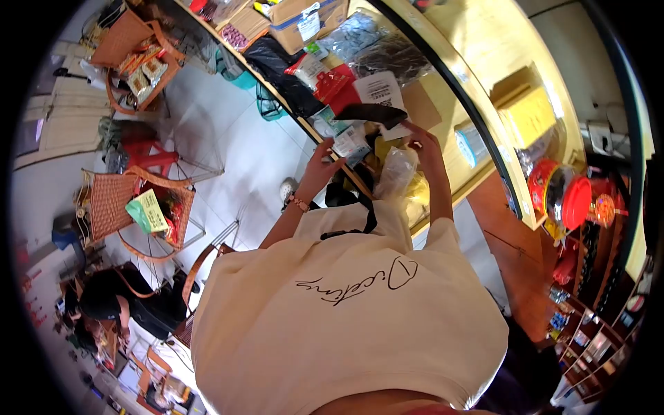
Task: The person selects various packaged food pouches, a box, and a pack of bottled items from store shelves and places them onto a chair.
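cream shirt point(353, 304) fills the near view. beyond both hands, a dark curved strip point(372, 113) lies crosswise over a white label point(379, 90), its right end at the right hand point(425, 144), the nearer one, fingers partly curled; whether they grip it i cannot tell. the left hand point(321, 170) is loosely open, empty, beside small packets point(351, 144) on the surface point(480, 181).

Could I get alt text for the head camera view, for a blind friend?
Seen from above, a person's right hand holds a dark curved strip over a counter cluttered with packets and bags, the left hand open near the edge. Chairs holding packages stand at the picture's left.
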Tool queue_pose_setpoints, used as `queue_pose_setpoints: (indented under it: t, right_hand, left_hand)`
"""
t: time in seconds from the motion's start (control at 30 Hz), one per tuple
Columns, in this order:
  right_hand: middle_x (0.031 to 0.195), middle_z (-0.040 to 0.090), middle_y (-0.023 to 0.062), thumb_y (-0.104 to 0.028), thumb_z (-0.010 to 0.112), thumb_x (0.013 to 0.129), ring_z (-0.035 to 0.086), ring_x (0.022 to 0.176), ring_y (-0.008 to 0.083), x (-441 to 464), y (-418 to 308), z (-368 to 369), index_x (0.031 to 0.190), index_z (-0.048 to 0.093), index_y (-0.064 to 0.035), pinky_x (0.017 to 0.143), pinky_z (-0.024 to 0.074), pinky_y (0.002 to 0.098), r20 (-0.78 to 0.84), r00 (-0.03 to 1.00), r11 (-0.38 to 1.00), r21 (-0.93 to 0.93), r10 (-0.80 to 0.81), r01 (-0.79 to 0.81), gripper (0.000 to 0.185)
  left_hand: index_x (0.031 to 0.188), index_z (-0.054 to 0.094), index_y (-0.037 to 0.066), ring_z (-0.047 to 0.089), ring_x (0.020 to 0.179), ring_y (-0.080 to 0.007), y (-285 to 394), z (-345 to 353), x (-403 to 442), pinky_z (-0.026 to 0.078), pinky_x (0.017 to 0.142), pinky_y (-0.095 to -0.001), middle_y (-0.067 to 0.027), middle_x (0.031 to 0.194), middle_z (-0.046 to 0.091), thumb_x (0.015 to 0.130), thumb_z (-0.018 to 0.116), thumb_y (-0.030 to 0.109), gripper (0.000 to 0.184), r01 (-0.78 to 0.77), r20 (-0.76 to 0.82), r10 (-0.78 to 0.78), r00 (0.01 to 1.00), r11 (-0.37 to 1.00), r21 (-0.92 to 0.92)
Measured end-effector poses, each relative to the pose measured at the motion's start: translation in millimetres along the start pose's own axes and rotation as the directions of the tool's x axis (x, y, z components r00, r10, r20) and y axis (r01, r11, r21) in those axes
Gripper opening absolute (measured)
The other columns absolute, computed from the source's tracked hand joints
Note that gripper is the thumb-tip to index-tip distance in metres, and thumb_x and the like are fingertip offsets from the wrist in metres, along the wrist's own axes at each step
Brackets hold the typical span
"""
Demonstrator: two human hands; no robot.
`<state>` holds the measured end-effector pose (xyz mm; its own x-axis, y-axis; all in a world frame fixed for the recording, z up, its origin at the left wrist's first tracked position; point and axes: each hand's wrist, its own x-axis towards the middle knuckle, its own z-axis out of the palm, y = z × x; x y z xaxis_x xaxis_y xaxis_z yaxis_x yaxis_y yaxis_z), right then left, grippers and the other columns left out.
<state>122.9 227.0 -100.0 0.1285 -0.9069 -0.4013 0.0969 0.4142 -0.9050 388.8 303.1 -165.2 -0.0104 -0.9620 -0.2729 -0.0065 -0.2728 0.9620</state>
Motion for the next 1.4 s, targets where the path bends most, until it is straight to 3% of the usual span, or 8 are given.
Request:
queue_pose_setpoints:
  t: [0.1,0.17,0.43,0.57,0.7,1.0,1.17,1.4]
  right_hand:
    - [0.101,0.058,0.0032,-0.007,0.046,0.078,0.047,0.076,0.0073,-44,-34,37,0.118,0.055,0.0025,0.074,0.0397,0.0217,0.117,0.991,0.981,0.191,-0.059,0.035,0.043]
    - [0.121,0.055,0.0056,-0.008,0.045,0.078,0.049,0.088,0.0076,-68,-47,62,0.120,0.053,0.0030,0.083,0.0366,0.0207,0.187,0.973,0.972,0.217,-0.134,0.093,0.044]
    - [0.110,0.059,0.0071,-0.031,0.052,0.086,0.051,0.103,0.0181,-122,-31,101,0.102,0.060,-0.0039,0.089,0.0368,0.0341,0.002,0.983,0.929,0.328,-0.183,0.172,0.033]
    - [0.104,0.059,0.0027,-0.038,0.046,0.092,0.052,0.100,0.0149,-139,-38,110,0.105,0.054,-0.0098,0.094,0.0341,0.0308,-0.144,0.964,0.821,0.505,-0.225,0.267,0.032]
    - [0.120,0.053,0.0060,-0.031,0.049,0.092,0.051,0.107,0.0127,-172,-87,135,0.126,0.044,-0.0013,0.088,0.0429,0.0263,-0.264,0.941,0.848,0.428,-0.213,0.312,0.046]
    - [0.113,0.058,0.0083,-0.013,0.046,0.093,0.057,0.101,0.0146,-201,-104,139,0.125,0.047,-0.0008,0.085,0.0478,0.0255,-0.439,0.853,0.709,0.503,-0.283,0.495,0.034]
    - [0.107,0.060,0.0090,-0.014,0.045,0.094,0.061,0.091,0.0135,-202,-82,127,0.120,0.048,0.0004,0.076,0.0519,0.0236,-0.483,0.804,0.597,0.548,-0.347,0.586,0.030]
    - [0.106,0.060,0.0106,-0.015,0.044,0.094,0.061,0.093,0.0161,-208,-64,108,0.119,0.048,0.0004,0.080,0.0513,0.0271,-0.488,0.774,0.476,0.610,-0.405,0.634,0.030]
  left_hand:
    - [0.124,0.045,0.006,0.051,0.110,-0.0183,57,10,9,0.042,0.090,-0.0324,-0.0072,0.116,0.055,0.086,0.060,0.019,0.043,0.076,0.132,-0.019,0.991,0.895,-0.439]
    - [0.125,0.044,0.007,0.052,0.107,-0.0177,82,1,15,0.043,0.089,-0.0324,-0.0054,0.114,0.056,0.086,0.060,0.018,0.043,0.318,0.409,0.039,0.912,0.563,-0.763]
    - [0.099,0.060,-0.001,0.061,0.084,-0.0114,190,-4,6,0.048,0.073,-0.0236,-0.0049,0.092,0.064,0.088,0.057,0.011,0.017,0.099,0.327,0.116,0.938,0.815,-0.572]
    - [0.096,0.060,-0.004,0.063,0.079,-0.0111,210,0,-7,0.047,0.071,-0.0212,-0.0053,0.087,0.064,0.088,0.055,0.007,0.014,-0.272,0.447,0.383,0.808,0.916,-0.293]
    - [0.102,0.058,-0.006,0.059,0.080,-0.0101,221,12,-17,0.048,0.076,-0.0239,-0.0048,0.091,0.063,0.089,0.053,0.005,0.018,-0.174,0.661,0.362,0.657,0.926,-0.334]
    - [0.102,0.059,-0.004,0.061,0.080,-0.0108,230,30,-19,0.046,0.074,-0.0208,-0.0050,0.089,0.064,0.091,0.051,0.011,0.020,-0.248,0.758,0.376,0.533,0.926,-0.286]
    - [0.086,0.060,0.002,0.041,0.065,0.0001,233,37,-27,0.034,0.060,-0.0162,0.0084,0.071,0.050,0.091,0.054,0.016,0.016,-0.238,0.661,0.358,0.660,0.934,-0.268]
    - [0.085,0.060,-0.001,0.036,0.065,-0.0011,210,35,-13,0.029,0.056,-0.0165,0.0059,0.072,0.048,0.089,0.057,0.010,0.012,-0.325,0.722,0.334,0.606,0.932,-0.159]
